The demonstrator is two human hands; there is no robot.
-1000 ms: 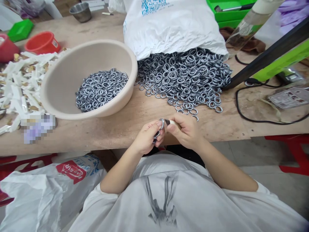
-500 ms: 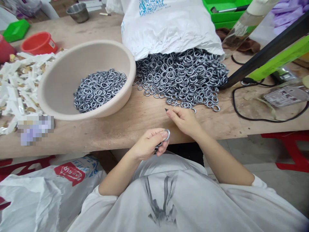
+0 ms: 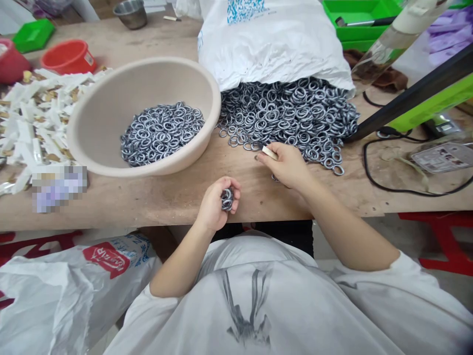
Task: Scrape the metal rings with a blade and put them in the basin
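My left hand is curled around several grey rings, just above the table's front edge. My right hand is closed on a small pale stick-like tool with a dark end, its exact kind unclear. That hand is at the near edge of a large pile of grey rings, which spreads from the mouth of a white sack. Left of the pile, a wide beige basin has a heap of the same rings in it.
White scraps cover the table's left side, near a red bowl and a metal bowl. On the right are a slanted black-and-green bar, a black cable, a clear bottle and a green tray.
My left hand has moved left and turned, now showing rings in its palm. My right hand has shifted up toward the pile, and the tool's pale part has come into view.
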